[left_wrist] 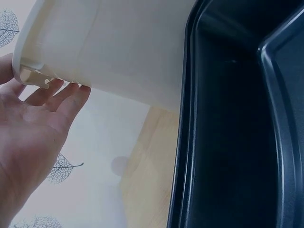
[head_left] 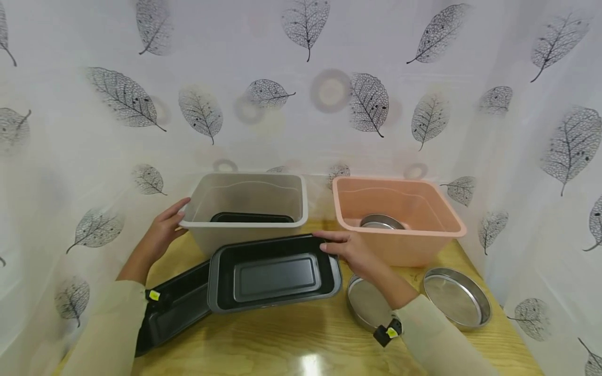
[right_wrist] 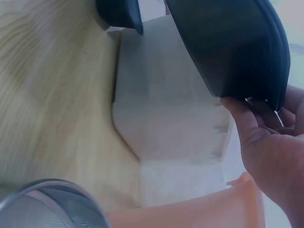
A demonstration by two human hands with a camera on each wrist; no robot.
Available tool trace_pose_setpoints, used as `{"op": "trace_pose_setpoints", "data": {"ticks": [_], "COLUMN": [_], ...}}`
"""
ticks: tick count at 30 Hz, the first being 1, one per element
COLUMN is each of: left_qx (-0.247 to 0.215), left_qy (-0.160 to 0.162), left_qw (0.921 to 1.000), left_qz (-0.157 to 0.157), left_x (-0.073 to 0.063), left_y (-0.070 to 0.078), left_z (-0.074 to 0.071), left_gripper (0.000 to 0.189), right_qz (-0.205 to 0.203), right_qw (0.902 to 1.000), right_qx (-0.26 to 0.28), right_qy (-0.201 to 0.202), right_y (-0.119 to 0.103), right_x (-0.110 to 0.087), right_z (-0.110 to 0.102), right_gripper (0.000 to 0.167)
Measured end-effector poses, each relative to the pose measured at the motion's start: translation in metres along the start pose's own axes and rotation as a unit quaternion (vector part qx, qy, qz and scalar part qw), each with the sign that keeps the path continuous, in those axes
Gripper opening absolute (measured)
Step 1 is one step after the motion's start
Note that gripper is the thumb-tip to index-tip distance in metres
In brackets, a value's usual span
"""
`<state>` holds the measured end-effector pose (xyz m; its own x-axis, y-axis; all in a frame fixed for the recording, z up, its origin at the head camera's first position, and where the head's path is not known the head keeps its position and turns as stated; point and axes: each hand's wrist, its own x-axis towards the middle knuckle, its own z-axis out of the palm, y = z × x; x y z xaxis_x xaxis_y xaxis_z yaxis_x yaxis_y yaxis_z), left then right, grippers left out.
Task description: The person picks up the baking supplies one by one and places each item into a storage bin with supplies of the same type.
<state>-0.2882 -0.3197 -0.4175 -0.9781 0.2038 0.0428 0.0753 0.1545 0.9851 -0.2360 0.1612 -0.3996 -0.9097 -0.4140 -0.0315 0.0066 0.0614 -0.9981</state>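
My right hand (head_left: 350, 251) grips a black rectangular baking pan (head_left: 277, 277) by its right end, thumb on one side and fingers on the other. The pan is tilted in front of the off-white bin (head_left: 244, 225), its open side facing me. At that bin's left corner my left hand (head_left: 162, 230) holds the rim, fingers tucked under the lip in the left wrist view. Inside the bin lies another dark pan (head_left: 251, 218). A second black baking pan (head_left: 181, 308) rests on the table at the left, partly hidden by the held pan and my left sleeve.
A pink bin (head_left: 400, 245) stands to the right with a round metal sieve (head_left: 381, 221) inside. Two more round sieves, a near one (head_left: 364, 297) partly behind my right wrist and a far-right one (head_left: 456, 297), lie on the wooden table (head_left: 263, 344). A leaf-patterned curtain (head_left: 301, 141) surrounds the table.
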Motion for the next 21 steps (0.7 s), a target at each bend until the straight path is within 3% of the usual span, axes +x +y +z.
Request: {"op": "trace_pose_setpoints", "data": {"ticks": [7, 21], "left_qx": [0.015, -0.003], "left_qy": [0.004, 0.001], "left_qw": [0.9998, 1.0], "left_qz": [-0.012, 0.002], "left_x": [0.001, 0.0], "left_y": [0.001, -0.002], "left_z": [-0.001, -0.001], "left_gripper": [0.063, 0.065], "right_qz": [-0.017, -0.027], "right_qw": [0.9983, 0.9965], "right_qx": [0.05, 0.056], "right_qy": [0.026, 0.055], "right_y": [-0.016, -0.05], "right_x": [0.007, 0.029], "right_z": [0.001, -0.007], "right_gripper": [0.046, 0.048]}}
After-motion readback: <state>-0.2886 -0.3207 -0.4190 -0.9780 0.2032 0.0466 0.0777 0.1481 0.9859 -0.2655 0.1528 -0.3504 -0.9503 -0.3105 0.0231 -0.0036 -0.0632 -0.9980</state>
